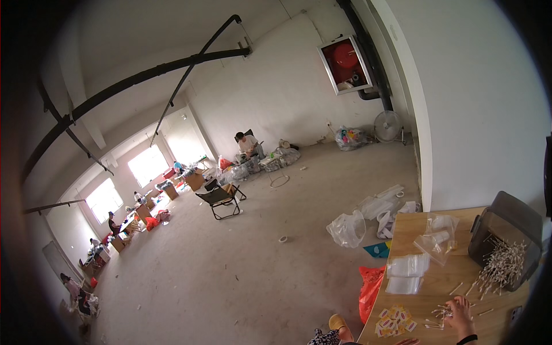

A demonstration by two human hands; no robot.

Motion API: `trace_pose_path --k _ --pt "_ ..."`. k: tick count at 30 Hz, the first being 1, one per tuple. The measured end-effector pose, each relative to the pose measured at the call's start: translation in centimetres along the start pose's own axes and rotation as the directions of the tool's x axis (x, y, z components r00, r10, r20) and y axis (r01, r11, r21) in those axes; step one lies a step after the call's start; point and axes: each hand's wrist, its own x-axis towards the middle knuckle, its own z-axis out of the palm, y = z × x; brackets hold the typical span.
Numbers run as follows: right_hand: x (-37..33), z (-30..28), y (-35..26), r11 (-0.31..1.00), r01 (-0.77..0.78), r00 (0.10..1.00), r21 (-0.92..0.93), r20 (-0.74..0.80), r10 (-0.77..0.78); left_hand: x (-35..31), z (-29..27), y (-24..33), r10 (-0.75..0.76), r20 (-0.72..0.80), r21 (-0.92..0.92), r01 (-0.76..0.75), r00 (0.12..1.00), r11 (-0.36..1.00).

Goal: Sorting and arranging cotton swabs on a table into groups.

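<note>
On the wooden table at the lower right, my right hand (460,313) bends its fingers round a small bunch of cotton swabs (441,311), whose white tips poke out on the left. More loose swabs lie beside it. Only a sliver of my left hand (408,341) shows at the lower edge; what it holds, if anything, is hidden. Small yellow-and-white printed cards (395,321) are spread just beyond it. A dark see-through plastic bin (499,215) lies tipped on its side, and a heap of cotton swabs (502,263) spills from its mouth onto the table.
Clear plastic bags (407,273) lie at the table's (443,276) left side. A red bag (371,293) hangs by its edge. Plastic wrap (348,229) and a folding chair (221,198) are on the floor. A person (248,145) sits by the far wall; others work near the windows.
</note>
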Motion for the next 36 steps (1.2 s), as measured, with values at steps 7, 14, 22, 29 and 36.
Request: trace_pose_path --k 7,14,22,29,36 --pt "-0.33 0.24 -0.20 1.000 -0.012 1.000 0.022 -0.024 0.012 -0.05 0.21 0.02 0.008 -0.013 0.007 -0.008 1.000 1.000" --pt "-0.53 -0.02 -0.49 1.000 -0.015 0.999 0.018 -0.033 0.016 -0.11 0.40 -0.01 0.002 -0.007 0.005 -0.002 1.000 1.000" --pt "-0.44 -0.28 -0.72 0.999 -0.025 1.000 0.023 -0.002 0.025 -0.12 0.24 -0.07 0.004 -0.002 0.012 -0.004 1.000 1.000" --pt "-0.17 -0.15 -0.57 0.999 -0.032 0.999 0.025 0.002 0.032 0.07 -0.27 -0.21 -0.004 0.024 0.022 0.004 1.000 1.000" --pt "-0.23 -0.26 -0.68 0.998 -0.037 0.999 0.051 0.016 0.036 0.04 -0.24 0.22 -0.011 0.030 0.026 0.010 0.999 1.000"
